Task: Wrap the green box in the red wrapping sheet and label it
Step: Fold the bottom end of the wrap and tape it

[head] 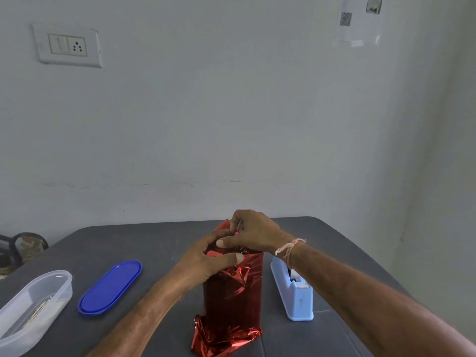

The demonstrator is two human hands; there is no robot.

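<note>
Both left hand (206, 260) and right hand (255, 235) pinch the upright red wrapping sheet's (231, 300) top end

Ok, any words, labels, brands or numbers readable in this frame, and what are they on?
No legible words or numbers anywhere in the head view.
QR code on the paper sheet stuck to the wall: a pattern only, too blurred to read; no print shows beside it.
red wrapping sheet, blue lid, tape dispenser, switch plate: no text visible.
</note>
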